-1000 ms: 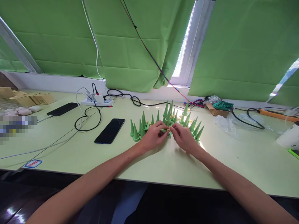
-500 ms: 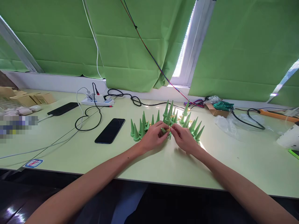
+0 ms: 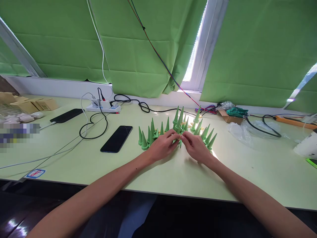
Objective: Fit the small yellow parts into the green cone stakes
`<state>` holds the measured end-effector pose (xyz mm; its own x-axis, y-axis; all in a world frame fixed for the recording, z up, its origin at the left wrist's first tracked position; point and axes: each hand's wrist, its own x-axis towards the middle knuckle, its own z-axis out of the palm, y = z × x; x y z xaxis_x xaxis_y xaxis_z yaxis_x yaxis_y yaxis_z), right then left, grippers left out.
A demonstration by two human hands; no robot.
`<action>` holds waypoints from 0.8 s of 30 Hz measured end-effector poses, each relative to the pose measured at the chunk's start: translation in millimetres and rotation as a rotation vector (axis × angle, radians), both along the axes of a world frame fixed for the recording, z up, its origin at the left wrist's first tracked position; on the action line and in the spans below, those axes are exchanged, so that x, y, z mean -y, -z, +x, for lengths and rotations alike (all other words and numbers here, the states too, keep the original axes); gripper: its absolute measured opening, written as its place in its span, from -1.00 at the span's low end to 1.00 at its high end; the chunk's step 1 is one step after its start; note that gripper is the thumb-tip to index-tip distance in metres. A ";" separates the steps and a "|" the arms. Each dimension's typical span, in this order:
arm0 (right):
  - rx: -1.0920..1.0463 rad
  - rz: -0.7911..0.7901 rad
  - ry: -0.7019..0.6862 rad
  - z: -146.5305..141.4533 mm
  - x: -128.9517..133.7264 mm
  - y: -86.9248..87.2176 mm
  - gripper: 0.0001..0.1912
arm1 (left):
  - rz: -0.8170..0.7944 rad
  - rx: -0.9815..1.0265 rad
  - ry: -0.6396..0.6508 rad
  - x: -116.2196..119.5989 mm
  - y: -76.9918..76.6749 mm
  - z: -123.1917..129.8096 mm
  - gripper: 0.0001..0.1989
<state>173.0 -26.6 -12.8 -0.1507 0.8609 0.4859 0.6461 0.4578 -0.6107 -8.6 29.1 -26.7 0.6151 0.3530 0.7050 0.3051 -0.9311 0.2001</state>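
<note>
Both my hands meet low over the table, fingertips almost touching. My left hand is closed on a green cone, of which only a small part shows between the hands. My right hand pinches at a tiny brass-coloured part at the fingertips; the fingers largely cover it. Around and behind the hands, several pointed green cones stand on flared bases, with one group to the left and another to the right. Small brass-coloured bits lie among them.
A black phone lies left of the cones, with another dark phone farther back. Cables run from a white power strip. Small cardboard boxes sit far left. At right are clear plastic bags and an open carton.
My fingers have shifted slightly around the held pieces, and less of the green cone shows in my left hand. The standing cones have not moved.
</note>
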 end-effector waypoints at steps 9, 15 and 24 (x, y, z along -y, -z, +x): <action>0.004 0.013 0.027 -1.4 1.8 -5.1 -0.60 | 0.083 -0.014 0.019 -1.1 2.1 -0.7 -0.82; 0.024 0.026 0.034 -1.8 1.3 -4.7 -0.55 | 0.073 -0.001 0.036 -0.8 2.1 -0.1 -0.82; -0.072 -0.052 0.013 -1.7 0.4 0.8 -0.69 | -0.069 0.078 0.036 4.8 -8.7 2.0 -0.92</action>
<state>171.3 -26.9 -13.6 -0.1056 0.8867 0.4501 0.6058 0.4163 -0.6781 -6.6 24.4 -18.0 0.5721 0.3810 0.7263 0.2525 -0.9244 0.2860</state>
